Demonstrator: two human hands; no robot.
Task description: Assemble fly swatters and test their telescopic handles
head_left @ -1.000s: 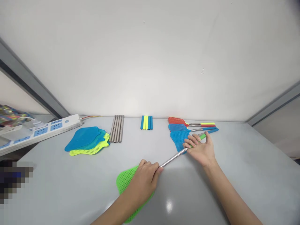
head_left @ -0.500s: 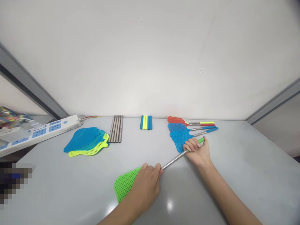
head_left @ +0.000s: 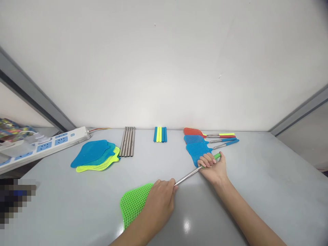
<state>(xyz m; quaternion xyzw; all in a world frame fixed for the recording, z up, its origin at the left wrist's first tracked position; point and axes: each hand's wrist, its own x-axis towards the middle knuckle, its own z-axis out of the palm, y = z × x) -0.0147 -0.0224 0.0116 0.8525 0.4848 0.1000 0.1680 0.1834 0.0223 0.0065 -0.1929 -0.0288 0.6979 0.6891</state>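
A green fly swatter slants across the front middle of the table, its mesh head at the lower left. My left hand is closed round the metal rod near the head and hides the joint there. Higher up on the right, my right hand wraps round the green handle grip, whose end shows by the thumb. Just beyond that hand lie several fly swatters in a stack, among them a blue swatter and a red swatter, with metal rods and coloured grips pointing right.
Blue and yellow swatter heads lie overlapped at left. Beside them stand in a row several metal rods, then blue and yellow grip sleeves by the wall. A white power strip with plugs runs along the left edge.
The green swatter has shifted slightly left and down, with my right hand moving along with it. Both hands keep their hold.
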